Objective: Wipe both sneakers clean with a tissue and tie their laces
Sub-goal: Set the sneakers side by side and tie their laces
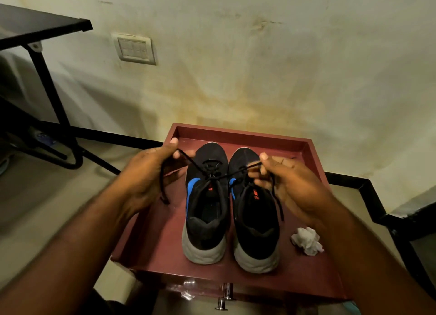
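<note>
Head view looks down on a maroon counter (151, 248) with a raised rim, where two black sneakers, the left sneaker (205, 204) and right sneaker (256, 211), stand side by side, toes far. Left hand (146, 175) and right hand (290, 185) each pinch one end of the left sneaker's lace (213, 176), fingers clamped on it. Near right lies a crumpled tissue (306, 240).

A pale wall (259, 55) fills the far side, streaked with yellow-brown stains. A white switch plate (135, 48) is set into it at the left. A black skirting strip (113, 135) runs along its foot above a light floor (35, 196). At the far left stands a black metal-framed table (40, 29). The light is dim and warm.
</note>
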{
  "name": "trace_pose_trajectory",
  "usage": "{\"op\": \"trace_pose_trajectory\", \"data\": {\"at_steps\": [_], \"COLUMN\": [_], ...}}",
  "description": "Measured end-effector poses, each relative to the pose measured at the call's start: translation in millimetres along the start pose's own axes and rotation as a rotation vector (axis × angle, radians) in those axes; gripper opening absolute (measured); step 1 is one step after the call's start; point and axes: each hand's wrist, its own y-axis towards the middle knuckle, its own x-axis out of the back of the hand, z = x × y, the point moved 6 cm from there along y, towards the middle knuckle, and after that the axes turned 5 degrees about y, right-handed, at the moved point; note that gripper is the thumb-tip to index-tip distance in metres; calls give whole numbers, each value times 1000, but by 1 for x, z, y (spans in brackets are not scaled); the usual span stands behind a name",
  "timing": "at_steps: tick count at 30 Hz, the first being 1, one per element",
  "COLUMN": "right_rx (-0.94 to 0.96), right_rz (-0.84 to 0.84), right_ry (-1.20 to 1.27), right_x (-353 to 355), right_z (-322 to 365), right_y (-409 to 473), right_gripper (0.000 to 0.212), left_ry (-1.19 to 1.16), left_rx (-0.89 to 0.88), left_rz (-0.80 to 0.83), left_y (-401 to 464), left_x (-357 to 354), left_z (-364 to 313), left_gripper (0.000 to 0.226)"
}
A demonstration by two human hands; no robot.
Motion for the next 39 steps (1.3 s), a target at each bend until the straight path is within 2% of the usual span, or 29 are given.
{"op": "trace_pose_trajectory", "data": {"at_steps": [2,4,6,12,14,17,20,21,23,26,28,30,34,39], "right_rx": [4,11,33,146,186,223,197,180,161,144,127,116,62,64], "right_rz": [42,68,37,-46,-67,-124,-208,-222,-229,-200,-131,-50,9,70], "right_ry": [235,347,317,113,36,-13,-32,-20,-25,-31,-40,-101,-170,-88], "right_x": [-12,-21,-26,-28,-30,-34,-37,-37,-39,-43,-49,-56,-54,-54], "right_z": [4,0,-7,-13,-12,-10,-14,-15,-17,-16,-15,-13,-14,-11], "right_y": [-1,-1,1,6,9,11,15,17,21,26,27,28,29,27], "right_gripper": [32,29,25,21,22,17,27,32,28,13,9,9,21,22], "left_ry": [-125,-149,-61,267,344,369,282,278,315,424,525,544,460,473], "left_rx": [-20,-56,-106,-318,-356,-368,-332,-331,-361,-494,-584,-587,-522,-543], "left_rz": [93,125,95,49,19,-44,-45,-32,24,96,82,81,172,11], "left_y": [2,3,4,1,-2,-5,-1,-1,-2,-6,-6,-2,-1,-2], "left_x": [-16,-27,-32,-40,-41,-39,-36,-35,-38,-42,-40,-36,-35,-32], "left_z": [1,6,11,6,4,1,2,1,-2,-6,-7,-7,-4,-9], "left_gripper": [29,21,18,29,27,22,42,42,33,22,22,22,20,22]}}
